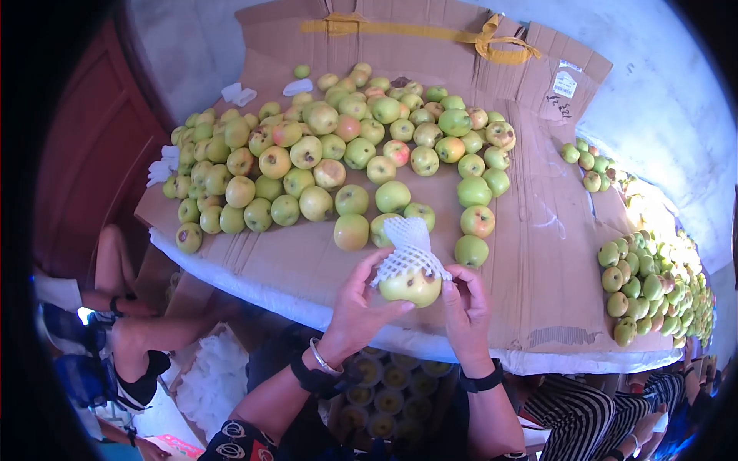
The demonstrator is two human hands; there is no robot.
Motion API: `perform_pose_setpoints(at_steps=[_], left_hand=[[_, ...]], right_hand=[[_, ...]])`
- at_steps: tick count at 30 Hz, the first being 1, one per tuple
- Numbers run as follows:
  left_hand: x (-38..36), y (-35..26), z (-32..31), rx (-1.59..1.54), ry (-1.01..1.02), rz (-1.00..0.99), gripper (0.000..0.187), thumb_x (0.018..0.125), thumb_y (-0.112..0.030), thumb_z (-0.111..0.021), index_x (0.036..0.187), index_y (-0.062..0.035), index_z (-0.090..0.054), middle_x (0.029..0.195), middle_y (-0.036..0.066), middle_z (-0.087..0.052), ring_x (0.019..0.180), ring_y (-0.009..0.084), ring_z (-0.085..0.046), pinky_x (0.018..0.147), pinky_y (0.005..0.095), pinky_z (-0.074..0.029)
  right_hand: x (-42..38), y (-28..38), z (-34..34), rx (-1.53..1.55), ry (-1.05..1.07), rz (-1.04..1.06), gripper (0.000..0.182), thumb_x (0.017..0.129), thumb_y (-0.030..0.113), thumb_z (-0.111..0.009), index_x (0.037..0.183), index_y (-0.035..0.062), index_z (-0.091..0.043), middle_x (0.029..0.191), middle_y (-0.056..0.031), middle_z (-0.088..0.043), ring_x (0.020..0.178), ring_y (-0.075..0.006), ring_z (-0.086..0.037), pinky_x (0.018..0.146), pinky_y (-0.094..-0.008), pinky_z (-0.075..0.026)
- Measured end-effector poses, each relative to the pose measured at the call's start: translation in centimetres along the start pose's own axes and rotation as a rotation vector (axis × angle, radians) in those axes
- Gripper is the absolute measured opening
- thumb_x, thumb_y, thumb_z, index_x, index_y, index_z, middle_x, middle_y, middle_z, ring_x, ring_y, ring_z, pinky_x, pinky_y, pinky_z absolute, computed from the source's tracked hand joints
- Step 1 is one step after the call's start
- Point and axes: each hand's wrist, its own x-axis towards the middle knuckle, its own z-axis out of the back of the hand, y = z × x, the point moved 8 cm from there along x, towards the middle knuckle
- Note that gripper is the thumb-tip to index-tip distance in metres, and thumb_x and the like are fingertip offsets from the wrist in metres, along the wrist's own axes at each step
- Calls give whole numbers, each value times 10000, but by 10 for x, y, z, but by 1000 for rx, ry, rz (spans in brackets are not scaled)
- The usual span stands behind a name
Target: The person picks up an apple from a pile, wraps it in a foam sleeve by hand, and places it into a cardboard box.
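A pale green apple with brown spots is held just above the front of the cardboard-covered table. Over its upper half sits a white foam net sleeve, its narrow end sticking up and away from me. My left hand grips the apple and sleeve from the left, thumb across the fruit's lower side. On the right, my right hand pinches the sleeve's edge between thumb and fingers. Just beyond the sleeve lie several loose apples.
A large heap of apples covers the cardboard. White foam sleeves lie at its left edge. More apples are piled at right. Below the table are packed apples and a bag of white sleeves. People sit on both sides.
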Motion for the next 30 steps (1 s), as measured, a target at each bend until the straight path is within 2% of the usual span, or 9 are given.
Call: perform_pose_setpoints(at_steps=[3, 9, 15, 19, 21, 26, 28, 29, 30], left_hand=[[-2, 5, -3, 120, 21, -42, 725, 665, 26, -714, 1270, -30, -318, 1216, 82, -430, 1142, 161, -428, 975, 306, -366], [-3, 10, -7, -114, -9, 39, 705, 707, 3, -697, 1278, -49, -287, 1207, 78, -435, 1122, 154, -442, 946, 307, -389], [-1, 15, 2, -79, -52, 65, 705, 720, 32, -669, 1300, -47, -276, 1217, 82, -444, 1106, 155, -459, 935, 309, -398], [3, 21, 7, -176, -84, 29, 627, 757, 62, -598, 1297, -61, -305, 1214, 72, -463, 1114, 171, -466, 943, 309, -396], [4, 27, 20, -322, -204, 62, 586, 766, 76, -568, 1279, -60, -319, 1220, 77, -461, 1112, 181, -472, 932, 316, -410], [7, 11, 15, -186, -194, -132, 566, 760, 103, -529, 1262, -63, -327, 1207, 94, -458, 1092, 184, -486, 894, 318, -437], [6, 4, 20, -27, -297, -142, 623, 672, 128, -570, 1237, -33, -362, 1192, 90, -459, 1083, 181, -473, 919, 313, -399], [5, 5, 14, -56, -265, -120, 623, 672, 128, -570, 1237, -33, -362, 1192, 90, -459, 1083, 181, -473, 919, 313, -399], [1, -4, 11, 203, -267, -188, 631, 651, 113, -591, 1227, -28, -377, 1186, 101, -461, 1084, 195, -469, 924, 326, -387]], right_hand=[[-2, 9, 2, -108, -65, 79, 143, 848, 0, -536, 991, -5, -553, 940, -45, -523, 889, -95, -524, 765, -212, -421], [-1, 14, 4, -148, -163, 123, 97, 830, -6, -556, 921, -3, -591, 913, -51, -529, 842, -100, -519, 728, -211, -421], [-3, 20, -6, -300, -107, 224, 108, 787, 4, -597, 893, 19, -614, 860, -83, -560, 805, -178, -544, 711, -267, -435], [-7, 34, -20, -487, -31, 348, 141, 762, 11, -620, 900, 39, -619, 856, -110, -569, 790, -233, -557, 688, -294, -444], [-9, 30, -31, -498, 45, 358, 151, 756, 22, -631, 904, 45, -616, 850, -112, -566, 777, -243, -558, 679, -300, -449], [-7, 24, -31, -489, 34, 324, 312, 735, 46, -658, 1031, 42, -559, 897, -117, -556, 793, -253, -558, 675, -311, -455], [-7, 46, -27, -558, -64, 375, 481, 725, 66, -675, 1150, 28, -452, 1016, -116, -528, 872, -238, -555, 697, -311, -462], [-8, 44, -22, -598, -90, 363, 481, 725, 66, -675, 1150, 28, -452, 1016, -116, -528, 872, -238, -555, 697, -311, -462], [-6, 22, -24, -373, -3, 180, 529, 730, 76, -676, 1180, 24, -403, 1065, -115, -504, 927, -224, -543, 735, -308, -463]])
